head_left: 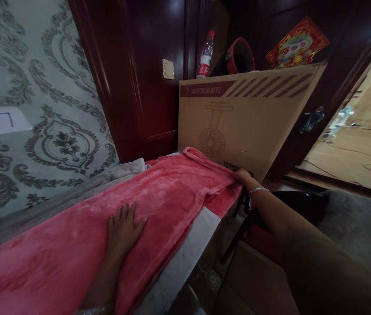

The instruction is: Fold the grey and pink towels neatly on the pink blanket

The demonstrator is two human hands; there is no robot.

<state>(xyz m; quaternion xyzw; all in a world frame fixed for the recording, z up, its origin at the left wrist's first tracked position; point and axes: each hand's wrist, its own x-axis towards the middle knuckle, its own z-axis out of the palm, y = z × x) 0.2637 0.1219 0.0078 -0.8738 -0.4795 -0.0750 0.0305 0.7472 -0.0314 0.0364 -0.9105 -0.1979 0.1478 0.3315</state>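
Note:
A pink-red fleece blanket [168, 188] lies folded in a long strip along a narrow surface covered with a pale cloth [192, 245]. My left hand [124, 232] rests flat on top of the blanket, its fingers somewhat spread. At the blanket's far right corner, my right hand [242, 174] has its fingers closed on the edge. A bracelet circles my right wrist, and part of another shows at my left wrist. The right fingertips are partly hidden by the fabric.
A large cardboard box [247, 122] stands just beyond the blanket. On it are a bottle with a red cap [205, 57] and a red-rimmed round object [241, 54]. Grey fabric [106, 179] lies along the patterned wall. To the right are a black object [297, 203] and an open doorway.

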